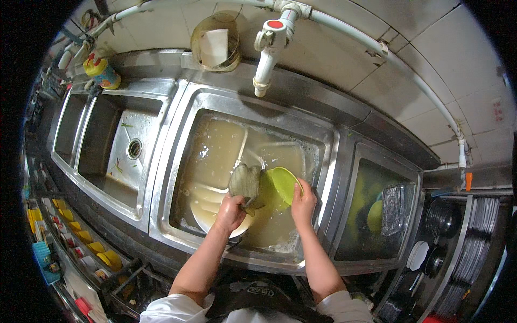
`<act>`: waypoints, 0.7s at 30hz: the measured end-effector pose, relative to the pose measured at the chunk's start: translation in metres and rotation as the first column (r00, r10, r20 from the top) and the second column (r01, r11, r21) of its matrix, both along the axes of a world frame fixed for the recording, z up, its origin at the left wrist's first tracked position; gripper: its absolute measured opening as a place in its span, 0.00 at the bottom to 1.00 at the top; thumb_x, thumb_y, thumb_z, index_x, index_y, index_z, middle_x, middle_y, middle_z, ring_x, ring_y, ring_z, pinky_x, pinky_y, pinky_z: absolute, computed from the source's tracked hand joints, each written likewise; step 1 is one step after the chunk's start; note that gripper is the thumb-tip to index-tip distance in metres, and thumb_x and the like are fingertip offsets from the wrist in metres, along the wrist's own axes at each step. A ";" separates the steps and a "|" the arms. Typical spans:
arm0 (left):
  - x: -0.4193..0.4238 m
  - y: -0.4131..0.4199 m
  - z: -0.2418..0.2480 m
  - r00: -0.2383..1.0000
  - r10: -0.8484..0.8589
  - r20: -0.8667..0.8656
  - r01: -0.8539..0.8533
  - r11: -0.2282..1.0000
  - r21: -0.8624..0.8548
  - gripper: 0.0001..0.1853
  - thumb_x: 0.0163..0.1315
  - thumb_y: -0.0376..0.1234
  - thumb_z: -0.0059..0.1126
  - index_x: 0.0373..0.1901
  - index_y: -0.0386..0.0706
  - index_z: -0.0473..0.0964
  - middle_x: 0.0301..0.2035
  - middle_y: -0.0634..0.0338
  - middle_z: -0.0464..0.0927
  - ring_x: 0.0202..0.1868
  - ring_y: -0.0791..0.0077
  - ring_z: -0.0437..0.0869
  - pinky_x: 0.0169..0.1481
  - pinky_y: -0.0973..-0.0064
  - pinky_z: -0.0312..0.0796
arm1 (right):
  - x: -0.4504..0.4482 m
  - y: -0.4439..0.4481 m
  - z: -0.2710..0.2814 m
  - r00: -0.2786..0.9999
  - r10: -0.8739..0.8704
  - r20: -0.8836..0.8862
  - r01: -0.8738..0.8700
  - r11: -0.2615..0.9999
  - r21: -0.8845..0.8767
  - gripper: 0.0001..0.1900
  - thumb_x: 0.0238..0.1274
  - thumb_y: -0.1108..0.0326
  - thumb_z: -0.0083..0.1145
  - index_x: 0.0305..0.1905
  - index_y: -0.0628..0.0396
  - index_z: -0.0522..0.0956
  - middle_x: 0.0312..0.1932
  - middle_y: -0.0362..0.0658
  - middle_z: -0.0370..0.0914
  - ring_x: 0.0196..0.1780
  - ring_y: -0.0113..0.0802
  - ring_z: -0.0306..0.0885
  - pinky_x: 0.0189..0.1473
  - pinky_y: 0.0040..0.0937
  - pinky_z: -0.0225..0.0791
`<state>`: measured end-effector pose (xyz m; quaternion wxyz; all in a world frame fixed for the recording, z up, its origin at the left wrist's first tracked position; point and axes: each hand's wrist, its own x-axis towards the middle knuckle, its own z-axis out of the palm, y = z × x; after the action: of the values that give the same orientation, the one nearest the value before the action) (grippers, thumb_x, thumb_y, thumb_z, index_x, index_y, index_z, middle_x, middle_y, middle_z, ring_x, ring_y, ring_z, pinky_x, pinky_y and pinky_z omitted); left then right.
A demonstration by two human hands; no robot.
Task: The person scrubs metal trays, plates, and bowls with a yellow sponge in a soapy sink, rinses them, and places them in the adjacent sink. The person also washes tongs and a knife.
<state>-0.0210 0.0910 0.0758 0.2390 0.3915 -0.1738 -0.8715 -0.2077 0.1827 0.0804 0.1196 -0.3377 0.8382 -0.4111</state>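
Note:
Over the middle basin of a steel sink (166, 210), filled with cloudy water, my left hand (231, 214) grips a wet grey-green cloth (244, 181). My right hand (303, 202) holds a lime-green bowl (286, 185) by its right rim, tilted, just right of the cloth. White dishes (202, 210) lie partly under water beneath and left of my left hand. Pale rectangular shapes show through the water farther back; what they are is unclear.
A white tap (266, 60) overhangs the basin's back edge. At left is a sink basin with a drain (134, 149); at right, a water-filled basin holds green dishes (375, 216) and a clear rectangular container (393, 210). A yellow-capped bottle (103, 72) stands back left.

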 end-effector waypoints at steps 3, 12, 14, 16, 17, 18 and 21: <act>-0.015 0.020 -0.016 0.860 -0.217 0.461 0.393 0.859 -0.328 0.29 0.54 0.26 0.49 0.61 0.36 0.61 0.45 0.47 0.77 0.43 0.56 0.80 0.45 0.67 0.73 | -0.001 0.005 -0.016 0.958 -0.080 0.275 0.066 0.996 0.059 0.15 0.66 0.62 0.54 0.51 0.60 0.75 0.52 0.52 0.75 0.52 0.46 0.75 0.51 0.36 0.68; -0.073 0.042 -0.099 0.515 0.067 0.854 0.857 -0.041 -0.514 0.34 0.69 0.46 0.38 0.70 0.34 0.49 0.71 0.40 0.35 0.72 0.42 0.41 0.75 0.59 0.42 | 0.015 0.015 -0.055 -0.023 0.117 0.993 0.304 0.947 -0.104 0.35 0.67 0.38 0.42 0.69 0.52 0.61 0.70 0.43 0.59 0.71 0.41 0.57 0.69 0.43 0.53; -0.082 0.034 -0.092 0.522 -0.027 0.852 0.839 0.194 -0.508 0.34 0.70 0.46 0.37 0.70 0.34 0.49 0.71 0.40 0.37 0.72 0.42 0.42 0.75 0.60 0.42 | 0.024 0.015 -0.040 -0.125 0.116 0.985 0.328 0.942 -0.069 0.36 0.67 0.36 0.40 0.69 0.51 0.60 0.70 0.43 0.58 0.71 0.41 0.56 0.69 0.45 0.53; -0.093 0.036 -0.096 0.480 0.135 0.867 0.853 0.158 -0.497 0.35 0.70 0.47 0.35 0.71 0.34 0.46 0.71 0.41 0.40 0.73 0.44 0.43 0.75 0.58 0.41 | 0.026 0.013 -0.045 -0.198 0.126 0.972 0.346 0.937 -0.051 0.36 0.65 0.33 0.40 0.68 0.48 0.62 0.69 0.42 0.61 0.69 0.41 0.59 0.69 0.47 0.53; -0.098 0.046 -0.095 0.512 0.067 0.856 0.841 0.165 -0.516 0.35 0.70 0.47 0.34 0.71 0.34 0.45 0.71 0.41 0.41 0.73 0.45 0.42 0.75 0.56 0.40 | 0.025 0.013 -0.046 -0.206 0.093 0.974 0.356 0.934 -0.014 0.37 0.64 0.32 0.40 0.68 0.48 0.63 0.69 0.42 0.61 0.69 0.41 0.59 0.69 0.47 0.52; -0.108 0.053 -0.075 0.551 -0.014 0.834 0.825 0.158 -0.542 0.35 0.71 0.47 0.34 0.71 0.34 0.45 0.71 0.42 0.41 0.73 0.46 0.42 0.75 0.55 0.40 | 0.016 0.015 -0.048 -0.204 0.061 0.977 0.385 0.923 0.023 0.38 0.63 0.31 0.40 0.68 0.47 0.63 0.68 0.42 0.62 0.69 0.41 0.59 0.69 0.47 0.52; -0.099 0.059 -0.044 0.636 -0.212 0.742 0.764 0.037 -0.644 0.34 0.71 0.48 0.33 0.72 0.36 0.47 0.72 0.45 0.42 0.74 0.50 0.41 0.75 0.51 0.38 | 0.000 0.028 -0.066 -0.106 0.143 0.984 0.417 0.905 -0.086 0.39 0.61 0.29 0.40 0.68 0.46 0.63 0.67 0.42 0.63 0.69 0.42 0.59 0.70 0.47 0.50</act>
<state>-0.1203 0.1498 0.0323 0.0436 0.2650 -0.8320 -0.4854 -0.2080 0.2103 0.0143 0.5852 0.1531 0.4071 -0.6843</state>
